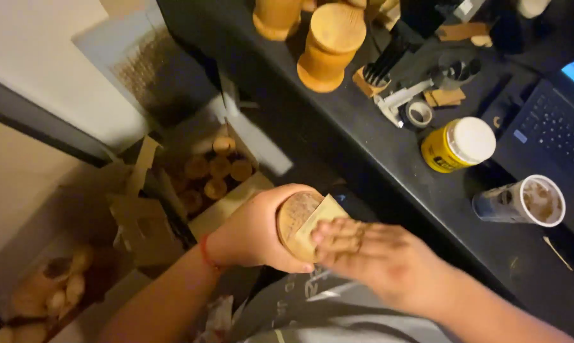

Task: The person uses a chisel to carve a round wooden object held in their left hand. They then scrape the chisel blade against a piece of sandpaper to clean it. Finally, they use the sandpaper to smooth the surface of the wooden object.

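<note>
My left hand (255,232) is wrapped around a round turned wooden piece (293,213), holding it up with its flat end facing me. My right hand (369,254) presses a folded tan sheet of sandpaper (322,219) flat against that wooden end with straight fingers. Both hands are over my lap, just in front of the black workbench (363,146).
On the bench stand two turned wooden cups (328,44), a yellow jar with a white lid (458,146), a white cup of brown paste (528,202), a tape roll (419,114), tools and a laptop (557,121). Cardboard boxes of wooden pieces (214,168) sit on the floor at left.
</note>
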